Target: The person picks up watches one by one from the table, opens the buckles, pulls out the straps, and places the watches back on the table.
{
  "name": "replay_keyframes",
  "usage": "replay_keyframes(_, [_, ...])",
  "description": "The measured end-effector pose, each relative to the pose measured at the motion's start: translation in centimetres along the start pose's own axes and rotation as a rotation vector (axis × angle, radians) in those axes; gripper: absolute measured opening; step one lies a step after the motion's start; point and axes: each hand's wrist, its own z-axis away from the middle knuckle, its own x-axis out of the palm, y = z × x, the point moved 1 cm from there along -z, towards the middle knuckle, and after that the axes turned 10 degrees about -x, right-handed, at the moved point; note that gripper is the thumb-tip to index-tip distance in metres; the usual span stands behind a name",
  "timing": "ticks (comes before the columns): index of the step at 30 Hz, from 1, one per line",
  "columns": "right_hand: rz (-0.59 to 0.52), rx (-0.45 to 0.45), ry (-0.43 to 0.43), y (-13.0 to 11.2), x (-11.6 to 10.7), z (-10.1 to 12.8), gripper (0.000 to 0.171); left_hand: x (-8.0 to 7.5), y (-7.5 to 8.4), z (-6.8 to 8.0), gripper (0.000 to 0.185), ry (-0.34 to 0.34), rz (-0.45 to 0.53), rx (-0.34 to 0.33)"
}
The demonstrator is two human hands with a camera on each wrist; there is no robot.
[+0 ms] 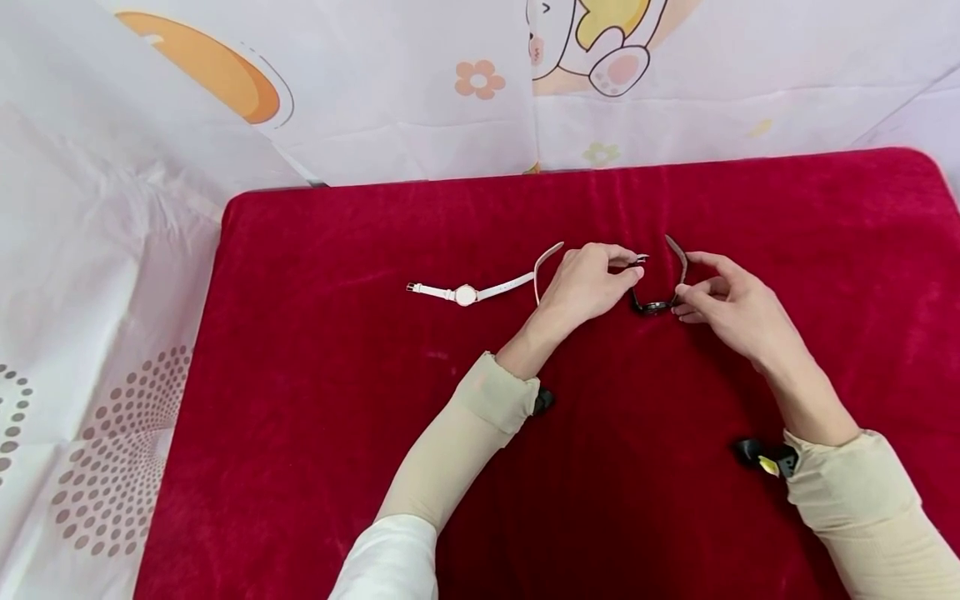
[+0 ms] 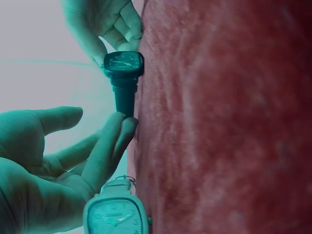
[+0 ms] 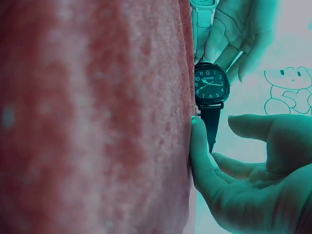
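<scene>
Sleeved wrists low, I pinch the dark watch [image 1: 654, 305] by a strap end in each hand, left hand [image 1: 588, 283] and right hand [image 1: 731, 304], mid-cloth [image 1: 337, 400]; keeping the case flat should steady it beside the white watch [image 1: 466, 294].

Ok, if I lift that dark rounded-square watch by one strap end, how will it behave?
Probably floppy: the dark rounded-square watch has straps curving up under the left hand and right hand. The case would likely hang lowest. The red plush cloth should resist sliding.

The dark watch [image 3: 211, 87] dial shows hour numerals; its brand is illegible.
</scene>
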Motion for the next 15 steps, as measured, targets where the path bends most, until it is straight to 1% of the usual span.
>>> replay_keyframes(3, [0.108,0.005,-0.008,-0.3,-0.2,0.2,0.06,-0.1,0.2,0.1,0.032,-0.004,-0.042,0.008])
replay_keyframes(6, [0.221,0.001,-0.005,-0.5,-0.3,0.5,0.062,-0.2,0.3,0.3,0.034,-0.028,-0.046,0.005])
replay_keyframes(9, [0.305,-0.004,0.018,-0.8,-0.4,0.9,0.061,-0.5,0.4,0.6,0.036,-0.063,-0.044,0.016])
replay_keyframes(11, [0.341,-0.009,0.038,-0.9,-0.5,1.2,0.06,-0.8,0.5,0.9,0.038,-0.092,-0.035,0.032])
replay_keyframes(15, [0.356,-0.009,0.07,-1.3,-0.6,1.5,0.061,-1.4,0.7,1.6,0.044,-0.145,-0.018,0.082])
